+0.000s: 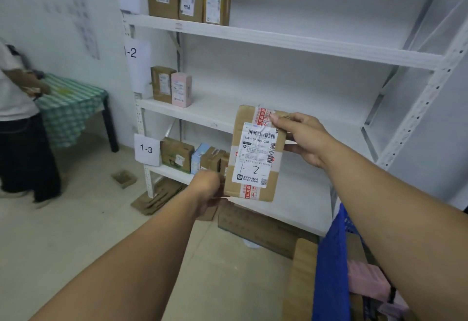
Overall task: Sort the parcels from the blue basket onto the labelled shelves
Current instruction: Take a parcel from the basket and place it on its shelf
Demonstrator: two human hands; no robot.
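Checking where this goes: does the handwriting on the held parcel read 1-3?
No, the label on the parcel in the right hand bears a handwritten 1-2, like the 1-2 sign.

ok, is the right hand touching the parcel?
Touching. The head view shows the right hand gripping the parcel at its top right edge, with the thumb on the front face and the fingers curled round behind.
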